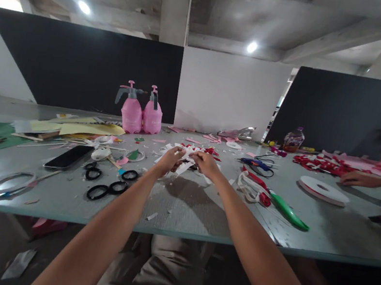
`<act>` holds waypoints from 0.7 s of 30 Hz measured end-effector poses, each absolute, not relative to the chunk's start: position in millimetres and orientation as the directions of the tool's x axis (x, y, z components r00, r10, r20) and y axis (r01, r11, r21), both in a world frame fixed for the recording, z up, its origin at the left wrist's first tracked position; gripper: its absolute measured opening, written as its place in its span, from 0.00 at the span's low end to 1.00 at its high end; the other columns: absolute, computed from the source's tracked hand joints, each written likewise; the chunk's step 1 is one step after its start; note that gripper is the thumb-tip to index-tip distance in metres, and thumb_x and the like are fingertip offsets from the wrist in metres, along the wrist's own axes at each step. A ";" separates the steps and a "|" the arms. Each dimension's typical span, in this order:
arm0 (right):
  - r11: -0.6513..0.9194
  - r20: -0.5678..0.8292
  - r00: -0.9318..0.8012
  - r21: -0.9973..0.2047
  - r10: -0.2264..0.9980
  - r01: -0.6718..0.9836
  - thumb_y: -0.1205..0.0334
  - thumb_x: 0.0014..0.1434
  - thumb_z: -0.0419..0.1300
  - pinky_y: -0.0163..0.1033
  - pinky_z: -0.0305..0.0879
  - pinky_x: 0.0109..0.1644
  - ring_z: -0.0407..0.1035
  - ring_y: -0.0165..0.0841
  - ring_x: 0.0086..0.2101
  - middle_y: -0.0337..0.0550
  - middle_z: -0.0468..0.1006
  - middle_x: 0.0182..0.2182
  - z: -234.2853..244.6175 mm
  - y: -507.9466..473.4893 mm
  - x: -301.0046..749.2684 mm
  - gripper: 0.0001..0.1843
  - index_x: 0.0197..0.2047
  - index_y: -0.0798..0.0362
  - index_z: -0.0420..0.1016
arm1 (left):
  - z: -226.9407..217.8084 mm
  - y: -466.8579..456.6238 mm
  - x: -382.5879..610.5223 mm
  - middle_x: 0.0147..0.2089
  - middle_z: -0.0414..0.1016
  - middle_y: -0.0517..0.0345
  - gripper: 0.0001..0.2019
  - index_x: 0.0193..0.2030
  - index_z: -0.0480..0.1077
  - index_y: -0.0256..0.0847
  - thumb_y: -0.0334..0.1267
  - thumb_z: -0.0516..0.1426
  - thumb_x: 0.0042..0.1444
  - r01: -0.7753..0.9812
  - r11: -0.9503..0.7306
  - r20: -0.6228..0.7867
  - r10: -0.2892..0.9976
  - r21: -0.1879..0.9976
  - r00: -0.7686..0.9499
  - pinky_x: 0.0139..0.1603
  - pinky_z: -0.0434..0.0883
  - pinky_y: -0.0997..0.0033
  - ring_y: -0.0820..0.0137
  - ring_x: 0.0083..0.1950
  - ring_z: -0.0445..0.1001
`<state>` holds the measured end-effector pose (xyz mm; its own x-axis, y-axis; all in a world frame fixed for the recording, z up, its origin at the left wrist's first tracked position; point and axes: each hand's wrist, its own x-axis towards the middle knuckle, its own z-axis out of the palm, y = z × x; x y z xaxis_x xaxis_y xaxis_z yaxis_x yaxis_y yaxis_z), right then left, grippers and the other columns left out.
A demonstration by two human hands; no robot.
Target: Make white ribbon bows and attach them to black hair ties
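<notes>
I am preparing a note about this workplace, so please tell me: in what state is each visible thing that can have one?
left hand: fingers closed on white strips
right hand: fingers closed on the white strips
phone: lying flat, screen dark
pink spray bottles: both upright
ribbon roll: lying flat
blue glue gun: lying down
black-handled scissors: lying down; open or shut unclear
ceiling lights: lit

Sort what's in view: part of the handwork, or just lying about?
In the work:
white ribbon strips, pinched by left hand and right hand
likely blue glue gun, black-handled scissors

Seemingly just lying about:
smartphone
pink spray bottles
</notes>
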<state>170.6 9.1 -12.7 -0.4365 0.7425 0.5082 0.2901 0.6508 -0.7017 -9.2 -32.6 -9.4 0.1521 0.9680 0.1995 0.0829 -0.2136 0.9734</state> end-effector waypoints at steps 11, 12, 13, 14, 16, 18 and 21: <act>0.152 0.066 -0.625 -0.985 0.778 0.085 0.47 0.50 0.63 0.30 0.35 0.17 0.39 0.20 0.15 0.27 0.51 0.14 9.3 -5.3 200.5 0.22 0.21 0.52 0.59 | -4.1 -38.3 -15.4 0.21 0.66 0.60 0.21 0.26 0.69 0.35 0.55 0.57 0.51 0.194 -0.286 0.206 0.913 0.938 0.352 0.19 0.60 0.77 0.78 0.19 0.64; 0.115 0.057 -0.641 -0.992 0.765 0.049 0.46 0.51 0.62 0.30 0.35 0.17 0.39 0.20 0.15 0.28 0.51 0.14 10.8 -7.3 200.5 0.23 0.21 0.52 0.57 | -4.1 -37.5 -15.2 0.21 0.66 0.59 0.21 0.26 0.69 0.35 0.55 0.57 0.51 0.175 -0.281 0.206 0.912 0.944 0.354 0.20 0.61 0.77 0.77 0.20 0.64; 0.084 0.060 -0.652 -0.996 0.756 0.005 0.46 0.52 0.62 0.30 0.36 0.16 0.40 0.20 0.15 0.28 0.51 0.14 12.1 -9.1 200.3 0.23 0.20 0.52 0.57 | -4.1 -37.1 -14.8 0.22 0.67 0.59 0.21 0.25 0.69 0.35 0.55 0.58 0.50 0.152 -0.270 0.204 0.913 0.951 0.352 0.21 0.62 0.76 0.77 0.20 0.65; 0.056 0.075 -0.656 -0.997 0.751 -0.049 0.46 0.52 0.61 0.30 0.37 0.16 0.41 0.20 0.15 0.29 0.53 0.15 13.0 -10.5 199.8 0.24 0.19 0.52 0.57 | -3.9 -37.1 -14.2 0.22 0.67 0.59 0.21 0.25 0.68 0.34 0.55 0.58 0.50 0.127 -0.257 0.199 0.916 0.958 0.348 0.22 0.62 0.75 0.77 0.20 0.65; 0.011 0.125 -0.641 -0.984 0.757 -0.179 0.47 0.52 0.62 0.29 0.41 0.15 0.46 0.21 0.15 0.33 0.59 0.16 13.6 -11.9 198.7 0.21 0.21 0.54 0.63 | -3.4 -37.9 -12.6 0.20 0.64 0.61 0.22 0.24 0.67 0.35 0.56 0.59 0.49 0.068 -0.227 0.193 0.924 0.971 0.330 0.22 0.62 0.75 0.77 0.20 0.64; -0.031 0.172 -0.603 -0.950 0.779 -0.311 0.50 0.51 0.64 0.27 0.45 0.15 0.57 0.23 0.19 0.38 0.69 0.22 12.8 -11.5 197.6 0.16 0.26 0.55 0.69 | -2.4 -39.2 -10.7 0.19 0.61 0.63 0.23 0.24 0.65 0.35 0.57 0.58 0.50 -0.013 -0.192 0.186 0.929 0.981 0.320 0.22 0.62 0.75 0.78 0.19 0.63; -0.094 0.205 -0.542 -0.876 0.815 -0.473 0.53 0.50 0.65 0.25 0.52 0.17 0.68 0.27 0.28 0.41 0.77 0.31 10.4 -9.8 195.6 0.12 0.31 0.53 0.73 | -0.8 -40.3 -8.7 0.21 0.61 0.64 0.22 0.23 0.62 0.37 0.56 0.58 0.50 -0.171 -0.136 0.185 0.930 0.976 0.316 0.23 0.62 0.76 0.78 0.20 0.63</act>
<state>195.6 -9.8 10.4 -0.5423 0.8147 0.2053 -0.4731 -0.0942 -0.8759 -8.7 -40.3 -0.8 0.3164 0.9304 0.1851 -0.1713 -0.1358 0.9758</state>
